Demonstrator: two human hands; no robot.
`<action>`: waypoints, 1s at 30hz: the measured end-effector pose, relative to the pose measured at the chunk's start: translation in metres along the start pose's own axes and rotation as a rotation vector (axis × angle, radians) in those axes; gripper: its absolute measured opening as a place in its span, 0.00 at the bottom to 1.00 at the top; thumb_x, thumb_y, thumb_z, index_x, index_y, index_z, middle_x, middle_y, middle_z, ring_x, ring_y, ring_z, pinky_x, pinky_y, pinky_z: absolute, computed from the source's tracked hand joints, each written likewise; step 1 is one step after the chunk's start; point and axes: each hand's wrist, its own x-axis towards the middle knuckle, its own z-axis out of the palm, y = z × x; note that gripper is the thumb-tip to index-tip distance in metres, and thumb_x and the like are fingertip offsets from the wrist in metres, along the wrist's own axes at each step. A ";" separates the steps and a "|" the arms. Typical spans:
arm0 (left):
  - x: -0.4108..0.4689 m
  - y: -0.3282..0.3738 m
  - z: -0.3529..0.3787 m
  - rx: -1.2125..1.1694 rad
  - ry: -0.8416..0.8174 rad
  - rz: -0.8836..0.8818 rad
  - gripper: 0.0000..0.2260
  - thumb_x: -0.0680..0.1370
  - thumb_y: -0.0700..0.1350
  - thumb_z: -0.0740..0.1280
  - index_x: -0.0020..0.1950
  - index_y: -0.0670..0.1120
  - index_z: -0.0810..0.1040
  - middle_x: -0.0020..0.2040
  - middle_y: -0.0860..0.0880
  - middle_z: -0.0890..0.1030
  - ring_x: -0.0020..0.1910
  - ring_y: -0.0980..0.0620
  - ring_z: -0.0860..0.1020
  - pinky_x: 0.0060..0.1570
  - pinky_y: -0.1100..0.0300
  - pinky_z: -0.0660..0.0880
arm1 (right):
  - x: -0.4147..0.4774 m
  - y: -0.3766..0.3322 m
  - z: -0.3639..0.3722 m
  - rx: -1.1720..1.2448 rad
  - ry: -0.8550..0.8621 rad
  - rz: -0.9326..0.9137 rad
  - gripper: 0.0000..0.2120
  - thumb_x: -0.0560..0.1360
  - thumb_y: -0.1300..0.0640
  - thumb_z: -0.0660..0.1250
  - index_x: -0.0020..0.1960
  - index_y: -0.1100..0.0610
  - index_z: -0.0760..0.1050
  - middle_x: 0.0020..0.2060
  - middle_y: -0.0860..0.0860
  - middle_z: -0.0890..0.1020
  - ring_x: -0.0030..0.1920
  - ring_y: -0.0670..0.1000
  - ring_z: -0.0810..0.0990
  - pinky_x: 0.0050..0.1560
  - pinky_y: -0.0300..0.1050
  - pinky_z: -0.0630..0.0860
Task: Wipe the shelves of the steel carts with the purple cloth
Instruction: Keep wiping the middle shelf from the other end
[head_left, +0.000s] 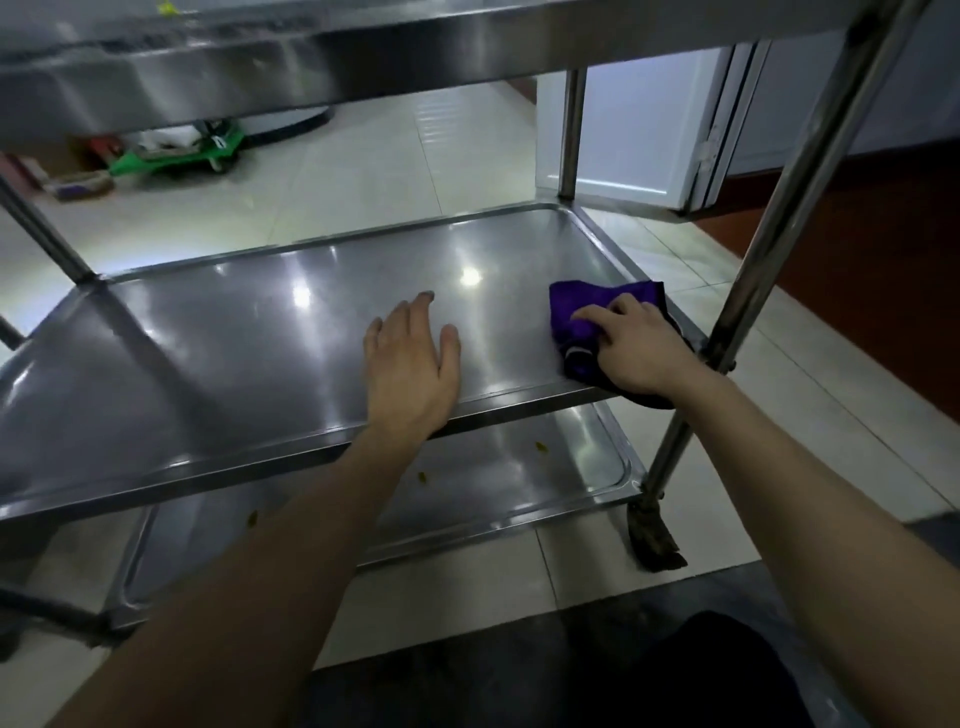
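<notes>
Mid-wipe on middle shelf (249, 358). Gripping cloth (584, 325) in right hand (636, 351), fingers curled over the bunched fabric. Pressing it down at shelf's front right corner, with part draped over the front rim. Bracing with left hand (410, 364): flat, fingers straight, holding nothing, palm down near the middle of shelf's front rim.

Risks from here, as judged:
- Could lose cloth off the front rim. Already hanging over that edge, so easy to drag onto lower shelf (545, 457) beneath by pulling toward the body.
- Could rap knuckles on post (753, 270) right beside that corner when swiping outward.
- Likely to miss strips of shelf with cloth wadded this small. Can't tell under the glare how much of the left half and far side is done.
- May smear wiped steel with that bare left palm. Worth lifting before passing through.
- Might shove the cart by leaning on shelf. Can't tell whether it is braced or free to roll.
- Could forget green specks (423, 477) on lower shelf, not yet wiped. Could also spread them around rather than lift them.
- Could bump head on top shelf (208, 73) close above when rising.
</notes>
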 end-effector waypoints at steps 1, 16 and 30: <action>-0.001 -0.009 -0.006 0.005 0.001 0.009 0.23 0.89 0.51 0.57 0.81 0.43 0.70 0.75 0.40 0.77 0.76 0.40 0.73 0.82 0.41 0.60 | -0.002 -0.002 -0.001 -0.001 -0.009 0.003 0.26 0.82 0.53 0.61 0.79 0.43 0.67 0.70 0.59 0.72 0.66 0.67 0.71 0.72 0.60 0.68; -0.016 -0.172 -0.083 0.154 -0.026 -0.290 0.29 0.87 0.61 0.50 0.82 0.46 0.67 0.79 0.38 0.71 0.81 0.38 0.66 0.82 0.34 0.57 | -0.018 -0.245 0.058 0.126 -0.043 -0.345 0.24 0.79 0.52 0.65 0.75 0.44 0.74 0.63 0.54 0.75 0.63 0.59 0.72 0.68 0.57 0.69; -0.022 -0.239 -0.110 0.188 0.149 -0.329 0.32 0.86 0.66 0.46 0.84 0.49 0.62 0.80 0.42 0.72 0.83 0.42 0.64 0.85 0.37 0.51 | 0.143 -0.346 0.070 -0.070 -0.101 -0.148 0.25 0.83 0.53 0.63 0.78 0.56 0.64 0.76 0.64 0.63 0.75 0.67 0.63 0.73 0.67 0.67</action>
